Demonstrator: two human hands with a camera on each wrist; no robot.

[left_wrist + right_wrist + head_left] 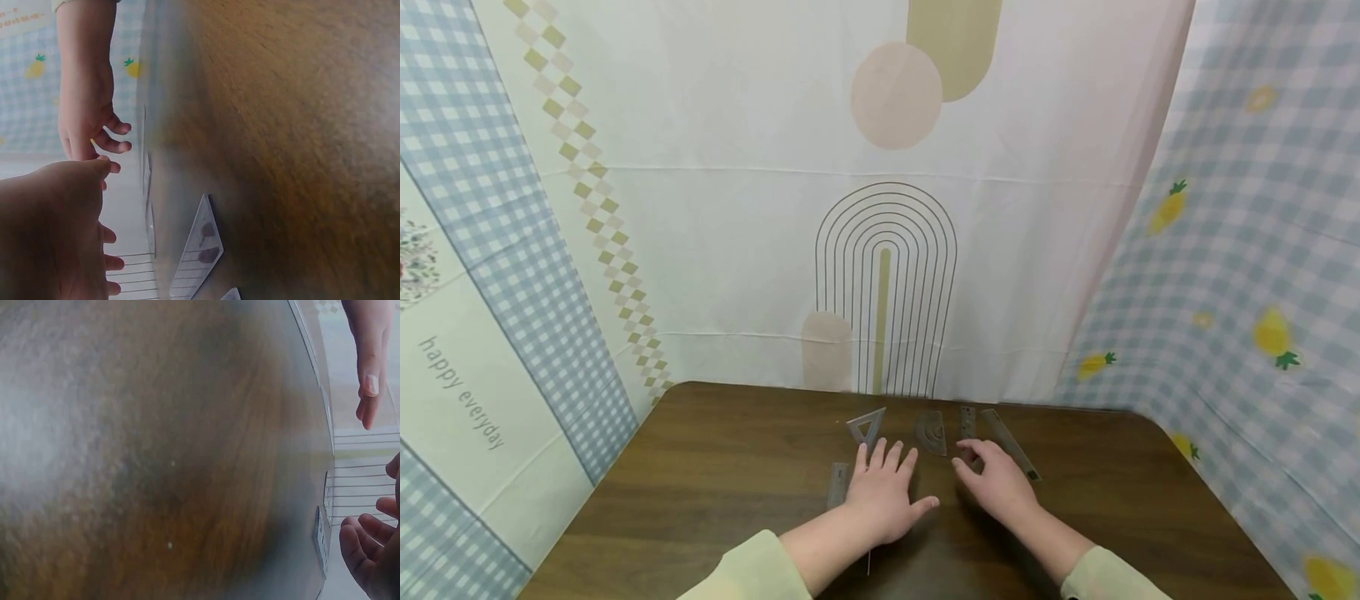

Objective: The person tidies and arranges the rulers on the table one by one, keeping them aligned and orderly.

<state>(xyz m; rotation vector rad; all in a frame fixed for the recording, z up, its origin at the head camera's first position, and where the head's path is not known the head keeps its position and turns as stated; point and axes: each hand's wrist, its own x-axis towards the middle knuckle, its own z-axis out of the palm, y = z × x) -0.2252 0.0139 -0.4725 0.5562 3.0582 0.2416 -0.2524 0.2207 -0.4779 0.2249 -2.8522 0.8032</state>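
Fingers spread, my left hand (883,497) is held palm down over the table, just below a clear set square (867,426) and right of a clear ruler (837,487). In the left wrist view, a clear pointed piece (199,253) lies beside the left hand (53,231). My right hand (1000,485), fingers loosely bent and holding nothing visible, hovers near a short ruler (967,421) and a longer ruler (1013,446). A clear protractor (932,432) lies between the hands. The right wrist view shows the right hand (374,550) with bent fingers.
The brown wooden table (700,500) has rounded back corners. Behind it hangs a pale patterned cloth (730,250); checked cloths hang at the left (512,167) and right (1150,317). A thin light line shows on the table below my left wrist.
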